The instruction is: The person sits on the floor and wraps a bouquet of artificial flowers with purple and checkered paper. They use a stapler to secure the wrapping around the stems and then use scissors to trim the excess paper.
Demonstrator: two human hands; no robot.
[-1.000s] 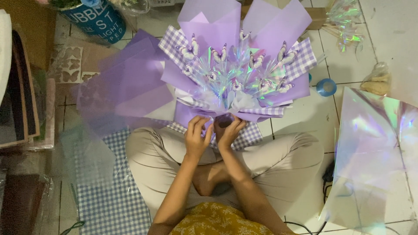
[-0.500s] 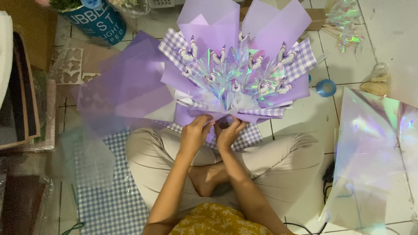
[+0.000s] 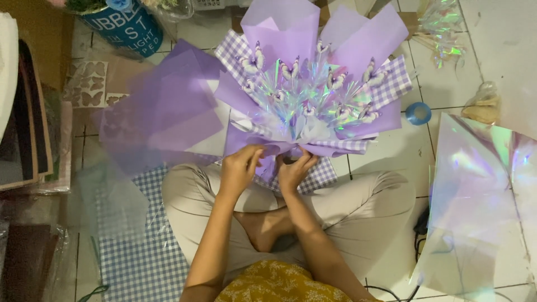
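1. The fingers (image 3: 250, 158) of the left hand (image 3: 239, 169) are curled together and pinched on the lower edge of the bouquet (image 3: 313, 89), where the purple paper gathers into a neck. The fingers of the right hand (image 3: 293, 172) close on the same neck from the other side, thumb up against the paper. The two hands sit just beside each other, nearly touching.

2. The bouquet lies at twelve o'clock from the fingers. Its long axis runs from the gathered neck at the hands straight away from the person, fanning wide at the far end. Both hands are equally near the neck; the left sits slightly toward eleven o'clock, the right toward one.

3. Inside the fan are small purple butterflies (image 3: 289, 69) and shiny rainbow film, wrapped by plain purple sheets and a checked purple-and-white layer.

4. The neck rests over the person's crossed legs (image 3: 358, 201), with a bare foot tucked below the hands at six o'clock.

5. At nine to ten o'clock a stack of loose purple paper (image 3: 162, 106) lies on the tiled floor (image 3: 386, 151), touching the bouquet's left edge. At seven o'clock a checked sheet (image 3: 140, 251) spreads under the left knee.

6. At two o'clock a roll of blue tape (image 3: 418, 113) sits on the floor, apart from the bouquet. At three to four o'clock lies a large sheet of rainbow film (image 3: 481, 190).

7. At eleven o'clock, far off, stands a blue bucket (image 3: 128, 28).
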